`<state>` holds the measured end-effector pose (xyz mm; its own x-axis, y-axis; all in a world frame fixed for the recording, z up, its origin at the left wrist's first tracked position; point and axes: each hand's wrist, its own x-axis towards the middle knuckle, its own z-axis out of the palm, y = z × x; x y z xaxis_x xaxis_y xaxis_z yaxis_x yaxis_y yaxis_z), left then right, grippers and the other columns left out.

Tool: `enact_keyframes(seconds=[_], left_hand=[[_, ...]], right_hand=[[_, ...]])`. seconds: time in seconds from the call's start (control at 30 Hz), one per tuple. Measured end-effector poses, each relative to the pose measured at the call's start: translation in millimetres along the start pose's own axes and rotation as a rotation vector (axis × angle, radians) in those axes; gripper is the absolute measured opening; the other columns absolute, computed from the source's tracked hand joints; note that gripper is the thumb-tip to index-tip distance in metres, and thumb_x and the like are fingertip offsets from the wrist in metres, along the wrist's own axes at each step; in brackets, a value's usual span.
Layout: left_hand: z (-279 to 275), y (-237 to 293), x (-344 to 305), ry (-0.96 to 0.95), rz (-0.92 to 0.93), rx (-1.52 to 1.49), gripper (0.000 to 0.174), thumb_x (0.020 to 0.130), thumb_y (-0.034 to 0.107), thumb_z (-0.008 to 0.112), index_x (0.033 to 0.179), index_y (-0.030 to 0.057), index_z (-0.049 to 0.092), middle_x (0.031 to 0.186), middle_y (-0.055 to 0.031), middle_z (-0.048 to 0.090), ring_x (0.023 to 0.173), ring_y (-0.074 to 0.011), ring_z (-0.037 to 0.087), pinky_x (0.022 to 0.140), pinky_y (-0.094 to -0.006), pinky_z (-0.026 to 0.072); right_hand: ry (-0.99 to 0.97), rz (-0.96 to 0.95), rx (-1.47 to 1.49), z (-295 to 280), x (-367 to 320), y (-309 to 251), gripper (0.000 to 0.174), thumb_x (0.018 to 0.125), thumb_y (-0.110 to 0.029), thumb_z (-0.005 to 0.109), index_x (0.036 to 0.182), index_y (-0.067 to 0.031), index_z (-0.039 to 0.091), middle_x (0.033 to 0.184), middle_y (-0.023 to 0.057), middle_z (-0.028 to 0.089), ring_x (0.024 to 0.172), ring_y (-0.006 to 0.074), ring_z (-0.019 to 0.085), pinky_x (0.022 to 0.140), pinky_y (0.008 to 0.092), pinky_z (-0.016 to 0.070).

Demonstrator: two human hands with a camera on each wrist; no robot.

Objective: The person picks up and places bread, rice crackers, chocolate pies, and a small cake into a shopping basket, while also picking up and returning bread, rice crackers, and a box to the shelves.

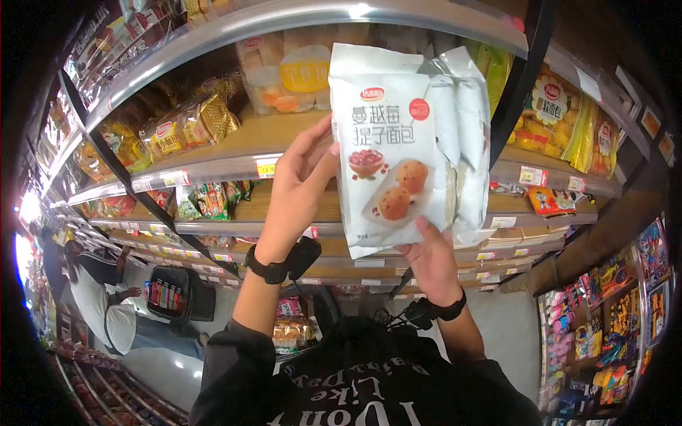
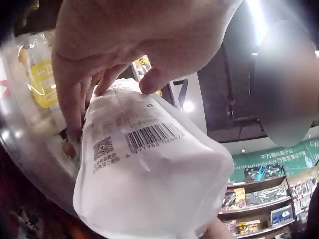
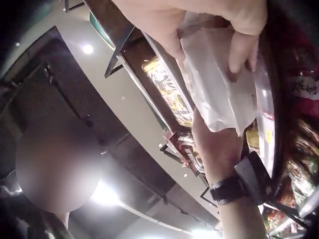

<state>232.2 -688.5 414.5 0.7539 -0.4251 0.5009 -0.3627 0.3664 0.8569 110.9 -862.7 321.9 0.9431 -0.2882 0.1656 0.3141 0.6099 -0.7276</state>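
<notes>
In the head view, a white bread bag (image 1: 387,153) printed with two muffins and a bowl of red berries is held upright in front of the shelves. A crinkled white wrapper (image 1: 469,142) shows behind its right side. My left hand (image 1: 302,181) grips the bag's left edge. My right hand (image 1: 430,263) pinches the lower edge, thumb on the front and fingers hidden behind. The left wrist view shows the bag's narrow side (image 2: 149,149) with a barcode, between the left thumb and fingers. White wrapping (image 3: 217,84) sits in the right hand's grasp in the right wrist view.
Behind the bag, a shelf (image 1: 256,131) bears a large bread pack (image 1: 288,71) and smaller packs (image 1: 185,131). Yellow bread bags (image 1: 554,117) stand to the right. A person (image 1: 110,291) is at the lower left beside a black basket (image 1: 170,295). Another rack (image 1: 604,334) stands lower right.
</notes>
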Motion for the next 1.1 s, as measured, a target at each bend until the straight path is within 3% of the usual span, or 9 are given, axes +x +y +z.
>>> enact_keyframes(seconds=[0.1,0.2,0.3,0.43,0.47,0.57,0.67,0.77,1.1], left_hand=[[3,4,15,0.019,-0.001,0.149,0.048,0.103,0.019,0.050,0.143,-0.0061,0.041,0.134,-0.0127,0.055,0.115,-0.0141,0.055,0.098,-0.0301,0.0440],[11,10,33,-0.034,-0.029,0.006,0.049,0.103,0.025,0.049,0.142,-0.0047,0.042,0.124,-0.0104,0.060,0.108,-0.0124,0.055,0.093,-0.0287,0.0446],[16,11,48,-0.125,-0.024,0.119,0.049,0.102,0.025,0.053,0.141,-0.0035,0.044,0.116,-0.0095,0.063,0.103,-0.0115,0.057,0.089,-0.0268,0.0455],[21,-2,66,-0.152,0.038,0.176,0.050,0.098,0.018,0.062,0.138,-0.0052,0.045,0.109,-0.0088,0.065,0.093,-0.0087,0.059,0.079,-0.0227,0.0477],[31,-3,72,-0.145,0.130,0.030,0.050,0.096,0.015,0.063,0.137,-0.0063,0.045,0.108,-0.0092,0.066,0.091,-0.0096,0.060,0.076,-0.0239,0.0493],[17,-13,101,-0.210,0.056,0.201,0.051,0.097,0.018,0.060,0.141,-0.0023,0.044,0.128,-0.0094,0.060,0.112,-0.0133,0.057,0.094,-0.0284,0.0465],[22,-4,105,-0.193,0.028,0.297,0.048,0.097,0.016,0.061,0.139,-0.0018,0.046,0.124,-0.0089,0.061,0.108,-0.0132,0.059,0.091,-0.0276,0.0478],[26,-11,104,-0.182,0.079,0.135,0.045,0.093,0.007,0.060,0.134,-0.0071,0.047,0.117,-0.0129,0.064,0.097,-0.0150,0.064,0.083,-0.0278,0.0518],[15,-47,142,-0.242,0.050,0.107,0.054,0.095,0.011,0.060,0.143,-0.0054,0.041,0.133,-0.0137,0.058,0.116,-0.0170,0.056,0.100,-0.0305,0.0447]], right_hand=[[-0.025,-0.007,-0.032,8,15,-15,0.049,0.100,-0.022,0.055,0.143,-0.0053,0.039,0.134,0.0096,0.057,0.117,0.0230,0.061,0.090,0.0381,0.0566],[-0.029,-0.015,-0.035,26,32,-35,0.046,0.101,-0.026,0.054,0.139,-0.0036,0.043,0.132,0.0099,0.059,0.115,0.0208,0.062,0.090,0.0350,0.0555],[-0.081,-0.056,0.046,48,48,-57,0.044,0.101,-0.025,0.052,0.139,-0.0048,0.044,0.130,0.0095,0.061,0.113,0.0214,0.063,0.092,0.0359,0.0545],[-0.107,-0.090,0.027,29,97,-79,0.041,0.096,-0.015,0.062,0.131,0.0008,0.049,0.123,0.0143,0.062,0.110,0.0246,0.065,0.088,0.0337,0.0583],[-0.108,-0.100,0.030,32,103,-85,0.040,0.095,-0.015,0.063,0.129,0.0028,0.050,0.122,0.0165,0.062,0.106,0.0263,0.066,0.088,0.0350,0.0586],[-0.158,-0.028,0.067,33,124,-99,0.039,0.097,-0.012,0.061,0.130,0.0021,0.047,0.124,0.0165,0.060,0.110,0.0290,0.064,0.090,0.0380,0.0596],[-0.161,0.053,0.100,17,139,-99,0.038,0.097,-0.012,0.061,0.129,0.0021,0.047,0.121,0.0169,0.060,0.108,0.0304,0.064,0.090,0.0386,0.0596],[-0.155,0.055,0.150,15,137,-94,0.040,0.096,-0.012,0.062,0.131,0.0000,0.046,0.126,0.0177,0.057,0.115,0.0316,0.060,0.095,0.0418,0.0565],[-0.108,0.136,0.235,7,170,-97,0.040,0.094,-0.006,0.063,0.130,0.0006,0.045,0.131,0.0199,0.052,0.123,0.0363,0.052,0.107,0.0537,0.0449]])
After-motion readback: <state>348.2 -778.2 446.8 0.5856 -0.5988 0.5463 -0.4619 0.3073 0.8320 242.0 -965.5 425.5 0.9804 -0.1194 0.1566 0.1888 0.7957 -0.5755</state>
